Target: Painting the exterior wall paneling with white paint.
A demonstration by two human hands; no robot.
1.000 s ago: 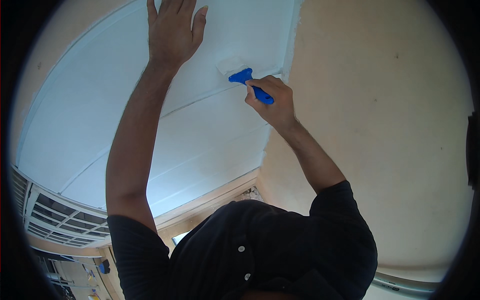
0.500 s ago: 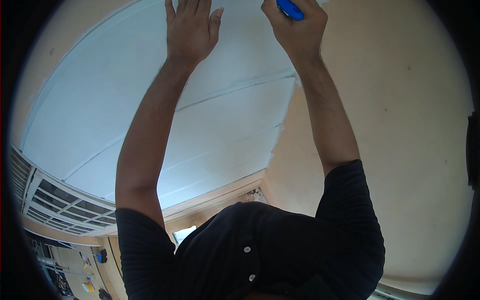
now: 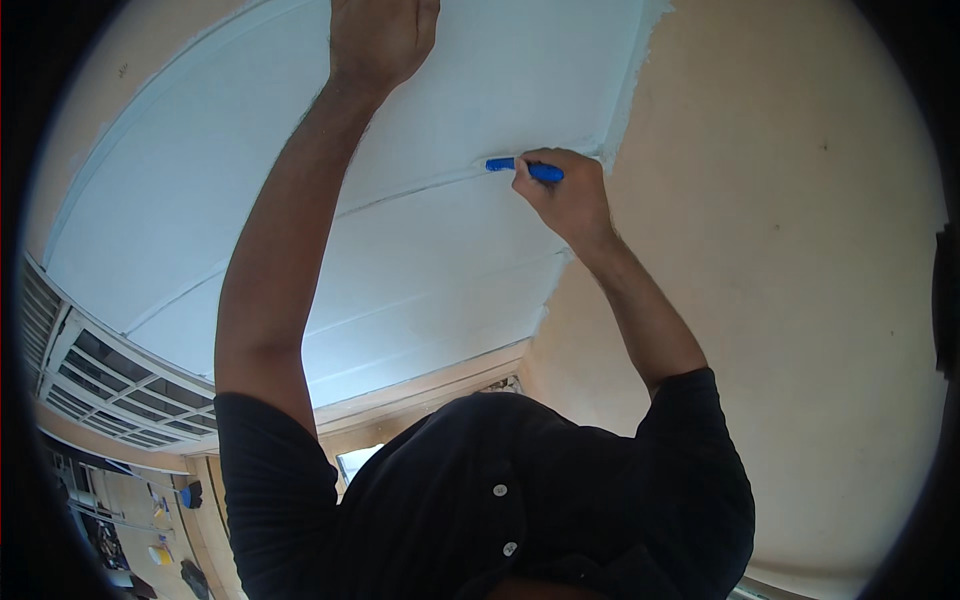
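Observation:
My right hand (image 3: 572, 195) is closed around the blue handle of a small paintbrush (image 3: 500, 164). Its pale tip meets the white panelled surface (image 3: 450, 250) at a dark seam (image 3: 410, 200) between two panels. At the top edge, my left hand (image 3: 380, 40) is raised against the same surface. Its thumb lies stretched out, and its other fingers are cut off by the picture's edge. Ragged white paint (image 3: 635, 85) borders the beige wall to the right of the panels.
A wide beige wall (image 3: 790, 280) fills the right side. At the lower left are a white-framed grille (image 3: 130, 390) and, beyond it, a blue object (image 3: 191, 494) and a yellow container (image 3: 158, 554). A bright pane (image 3: 358, 460) shows beside my dark shirt.
My right hand has come down and to the left with the paintbrush, from the top edge to the panel seam. My left hand has shifted slightly up, its fingers leaving the picture.

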